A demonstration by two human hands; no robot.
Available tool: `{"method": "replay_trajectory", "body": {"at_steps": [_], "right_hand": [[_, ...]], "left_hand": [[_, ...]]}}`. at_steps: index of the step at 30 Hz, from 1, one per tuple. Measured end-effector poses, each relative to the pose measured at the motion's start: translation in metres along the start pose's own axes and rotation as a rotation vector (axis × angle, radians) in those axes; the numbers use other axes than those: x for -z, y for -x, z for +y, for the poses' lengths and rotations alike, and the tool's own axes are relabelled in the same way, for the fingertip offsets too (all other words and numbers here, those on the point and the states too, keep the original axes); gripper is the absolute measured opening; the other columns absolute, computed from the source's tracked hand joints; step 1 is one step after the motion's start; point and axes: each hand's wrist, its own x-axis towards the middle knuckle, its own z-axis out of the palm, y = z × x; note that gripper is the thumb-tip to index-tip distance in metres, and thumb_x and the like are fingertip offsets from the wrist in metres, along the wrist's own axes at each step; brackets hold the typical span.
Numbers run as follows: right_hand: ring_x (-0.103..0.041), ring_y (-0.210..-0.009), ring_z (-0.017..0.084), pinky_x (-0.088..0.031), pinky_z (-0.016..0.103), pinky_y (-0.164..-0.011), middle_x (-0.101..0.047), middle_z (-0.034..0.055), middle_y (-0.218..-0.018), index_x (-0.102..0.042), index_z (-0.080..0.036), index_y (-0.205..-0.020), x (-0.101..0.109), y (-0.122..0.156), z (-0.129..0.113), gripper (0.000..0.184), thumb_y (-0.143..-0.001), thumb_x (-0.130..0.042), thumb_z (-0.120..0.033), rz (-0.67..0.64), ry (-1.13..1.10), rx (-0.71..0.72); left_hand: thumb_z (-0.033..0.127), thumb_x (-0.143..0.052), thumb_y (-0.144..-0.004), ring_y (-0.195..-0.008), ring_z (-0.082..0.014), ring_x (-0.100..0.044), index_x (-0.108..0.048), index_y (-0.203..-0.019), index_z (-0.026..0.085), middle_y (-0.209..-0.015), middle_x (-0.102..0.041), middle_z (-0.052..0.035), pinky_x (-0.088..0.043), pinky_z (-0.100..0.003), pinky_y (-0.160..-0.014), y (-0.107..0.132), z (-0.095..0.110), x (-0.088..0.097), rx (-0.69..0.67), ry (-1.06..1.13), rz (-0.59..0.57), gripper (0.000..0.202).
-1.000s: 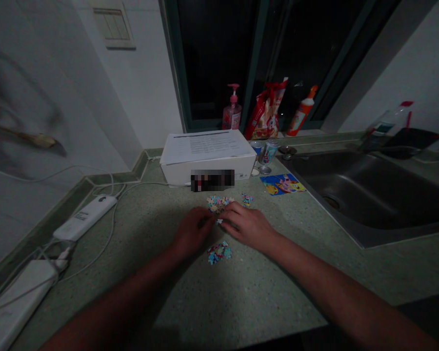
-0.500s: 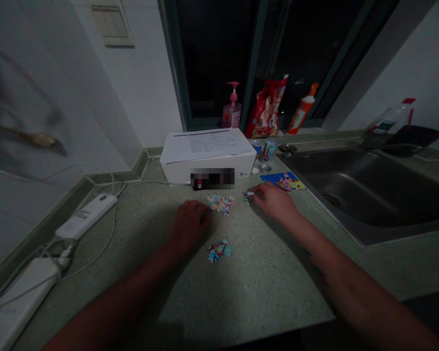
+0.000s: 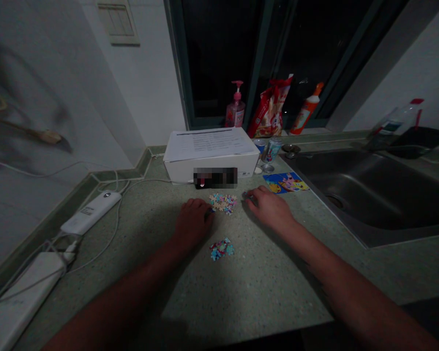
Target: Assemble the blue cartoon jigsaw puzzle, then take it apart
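Note:
A loose pile of small coloured jigsaw pieces (image 3: 223, 202) lies on the green speckled counter (image 3: 241, 287). My left hand (image 3: 192, 224) rests beside the pile's left edge, fingers curled down onto the counter. My right hand (image 3: 269, 208) lies to the right of the pile, fingers bent over a small cluster of pieces that it mostly hides. A joined patch of puzzle pieces (image 3: 221, 248) sits nearer to me, between my two forearms. A colourful cartoon picture card (image 3: 286, 182) lies just beyond my right hand.
A white box (image 3: 211, 155) with a printed sheet on top stands behind the pile. A steel sink (image 3: 373, 195) fills the right. Power strips (image 3: 91, 218) and cables run along the left wall. A pink pump bottle (image 3: 235, 110), a red bag (image 3: 269, 113) and an orange bottle (image 3: 306, 110) stand on the window sill.
My right hand left the spot beside my left hand, swung right to the small cluster near the picture card, and now covers it. My left hand stayed put.

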Motion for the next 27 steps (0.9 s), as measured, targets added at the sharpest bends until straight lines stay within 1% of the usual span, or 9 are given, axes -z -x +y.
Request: {"method": "replay_trajectory", "body": {"at_steps": [3, 8, 11, 14, 17, 20, 23, 25, 27], "right_hand": [[-0.070, -0.092, 0.025, -0.047, 0.033, -0.069, -0.071, 0.0119, -0.109, -0.076, -0.018, -0.113, -0.002, 0.005, -0.008, 0.026, -0.101, -0.056, -0.031, 0.016, -0.005, 0.043], [-0.070, -0.091, 0.023, -0.048, 0.033, -0.071, -0.072, 0.0093, -0.109, -0.076, -0.021, -0.111, -0.005, 0.013, -0.020, 0.022, -0.101, -0.058, -0.028, 0.034, -0.100, 0.152], [-0.070, -0.092, 0.023, -0.050, 0.034, -0.074, -0.072, 0.0090, -0.107, -0.075, -0.021, -0.111, -0.009, 0.017, -0.025, 0.021, -0.100, -0.058, -0.025, 0.047, -0.128, 0.225], [-0.070, -0.092, 0.022, -0.051, 0.033, -0.076, -0.072, 0.0078, -0.107, -0.074, -0.022, -0.109, -0.014, 0.020, -0.030, 0.019, -0.102, -0.057, -0.025, 0.038, -0.178, 0.312], [-0.070, -0.095, 0.022, -0.052, 0.034, -0.080, -0.071, 0.0076, -0.109, -0.073, -0.022, -0.109, -0.018, 0.023, -0.033, 0.016, -0.102, -0.060, -0.026, 0.031, -0.257, 0.374], [-0.069, -0.096, 0.021, -0.052, 0.033, -0.082, -0.071, 0.0065, -0.106, -0.071, -0.022, -0.110, -0.021, 0.024, -0.036, 0.013, -0.099, -0.064, -0.026, 0.013, -0.412, 0.393], [-0.068, -0.086, 0.018, -0.051, 0.031, -0.079, -0.072, 0.0028, -0.095, -0.072, -0.023, -0.101, -0.022, 0.023, -0.038, 0.007, -0.097, -0.067, -0.024, -0.064, -0.605, 0.367], [-0.066, -0.081, 0.016, -0.050, 0.030, -0.076, -0.071, 0.0017, -0.089, -0.073, -0.022, -0.095, -0.021, 0.022, -0.038, 0.005, -0.096, -0.068, -0.024, -0.096, -0.665, 0.344], [-0.065, -0.079, 0.016, -0.048, 0.029, -0.074, -0.070, 0.0021, -0.088, -0.072, -0.022, -0.092, -0.019, 0.022, -0.039, 0.006, -0.095, -0.068, -0.023, -0.098, -0.656, 0.341]], "left_hand": [[0.023, -0.065, -0.097, -0.106, -0.0305, -0.061, -0.077, -0.107, 0.019, -0.108, -0.072, -0.0097, -0.049, -0.047, -0.093, 0.000, 0.000, 0.001, 0.010, 0.015, -0.007, 0.016], [0.023, -0.063, -0.099, -0.105, -0.0299, -0.062, -0.077, -0.107, 0.018, -0.106, -0.073, -0.0097, -0.049, -0.046, -0.092, 0.001, 0.001, 0.003, -0.022, -0.030, -0.010, 0.017], [0.022, -0.061, -0.100, -0.102, -0.0291, -0.063, -0.076, -0.101, 0.018, -0.103, -0.073, -0.0095, -0.049, -0.046, -0.091, 0.000, -0.001, 0.005, -0.024, -0.053, -0.006, 0.016], [0.021, -0.060, -0.100, -0.098, -0.0286, -0.063, -0.075, -0.093, 0.016, -0.097, -0.073, -0.0102, -0.049, -0.044, -0.089, -0.001, -0.004, 0.006, -0.029, -0.073, 0.021, 0.018], [0.020, -0.059, -0.100, -0.094, -0.0274, -0.063, -0.074, -0.093, 0.016, -0.095, -0.073, -0.0091, -0.049, -0.043, -0.089, 0.002, -0.003, 0.008, -0.081, -0.040, 0.070, 0.017], [0.020, -0.060, -0.101, -0.094, -0.0255, -0.064, -0.074, -0.096, 0.018, -0.099, -0.074, -0.0076, -0.049, -0.041, -0.088, 0.011, 0.002, 0.011, -0.200, 0.057, 0.139, 0.015], [0.020, -0.060, -0.101, -0.095, -0.0250, -0.064, -0.074, -0.098, 0.019, -0.099, -0.074, -0.0075, -0.048, -0.041, -0.087, 0.020, 0.009, 0.015, -0.295, 0.125, 0.199, 0.015], [0.020, -0.059, -0.101, -0.096, -0.0252, -0.064, -0.074, -0.100, 0.019, -0.100, -0.075, -0.0078, -0.049, -0.041, -0.088, 0.023, 0.011, 0.015, -0.315, 0.138, 0.195, 0.015], [0.021, -0.060, -0.101, -0.096, -0.0254, -0.065, -0.075, -0.099, 0.020, -0.100, -0.075, -0.0081, -0.049, -0.042, -0.088, 0.023, 0.011, 0.014, -0.306, 0.145, 0.176, 0.015]]}}
